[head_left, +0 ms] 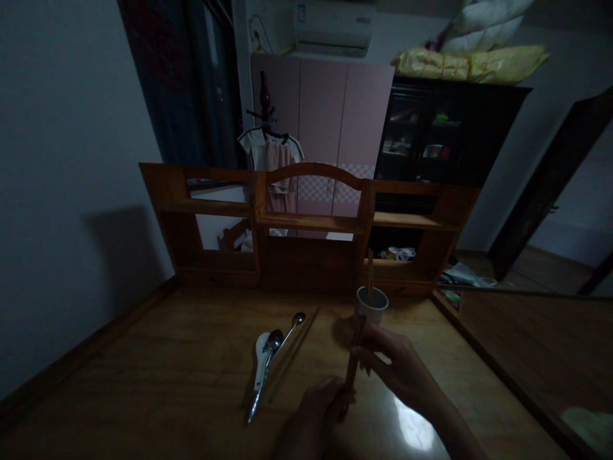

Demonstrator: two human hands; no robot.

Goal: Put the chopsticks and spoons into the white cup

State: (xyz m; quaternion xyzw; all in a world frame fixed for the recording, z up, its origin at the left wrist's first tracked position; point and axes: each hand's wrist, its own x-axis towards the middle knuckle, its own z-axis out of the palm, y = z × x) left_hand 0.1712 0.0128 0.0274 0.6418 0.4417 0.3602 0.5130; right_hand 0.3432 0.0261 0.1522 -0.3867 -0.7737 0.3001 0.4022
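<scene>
My left hand (322,406) is closed around the lower end of a small bundle of chopsticks (352,372). Higher up, the fingers of my right hand (390,354) pinch the same bundle, which leans slightly in front of a pale cup (372,312). Inside that cup stand thin wooden chopsticks (370,275). Left of my hands, two more chopsticks (294,354) lie on the tabletop. Beside them are a white ceramic spoon (261,358) and two metal spoons, one long-handled spoon (292,329) and one spoon with a darker bowl (272,345). Dim light hides how many chopsticks I hold.
The wooden table (201,377) has a shelf unit (311,223) along its back edge and a raised rim (483,358) at the right. A wall (62,191) borders the left side. Wardrobes (320,115) and a dark cabinet (445,134) stand farther back.
</scene>
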